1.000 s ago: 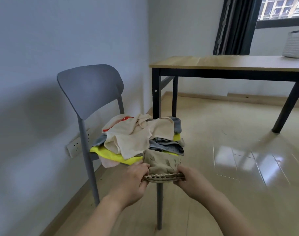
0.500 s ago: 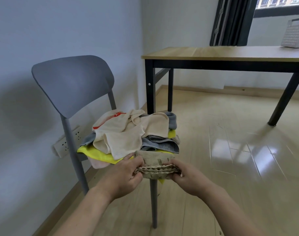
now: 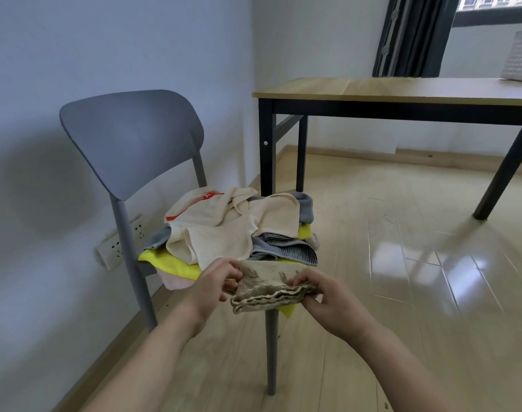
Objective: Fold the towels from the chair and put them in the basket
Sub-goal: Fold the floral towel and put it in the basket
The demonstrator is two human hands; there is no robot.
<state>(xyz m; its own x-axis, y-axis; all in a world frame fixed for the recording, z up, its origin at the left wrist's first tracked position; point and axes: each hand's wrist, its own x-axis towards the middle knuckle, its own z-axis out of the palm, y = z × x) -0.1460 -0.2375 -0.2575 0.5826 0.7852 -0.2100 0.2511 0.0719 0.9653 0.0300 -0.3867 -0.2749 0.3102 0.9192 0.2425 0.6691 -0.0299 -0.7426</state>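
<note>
A folded tan towel (image 3: 268,285) with a wavy layered edge is held just in front of the grey chair (image 3: 129,138). My right hand (image 3: 325,295) grips its right end. My left hand (image 3: 215,282) sits at its left end with fingertips curled at the towel's corner. On the chair seat lies a heap of towels (image 3: 230,230): cream ones on top, a grey striped one, a yellow one and a pink one beneath. The white basket (image 3: 521,58) stands on the wooden table (image 3: 402,87) at the far right.
The chair stands against the left wall, with a wall socket (image 3: 120,245) behind its leg. The table's black legs (image 3: 267,150) stand just behind the chair. Glossy wooden floor (image 3: 402,263) stretches to the right. A dark curtain (image 3: 414,34) hangs behind the table.
The towel has tilted, its left end lower now. My left hand has shifted its hold to the towel's upper left corner. The view has swung slightly.
</note>
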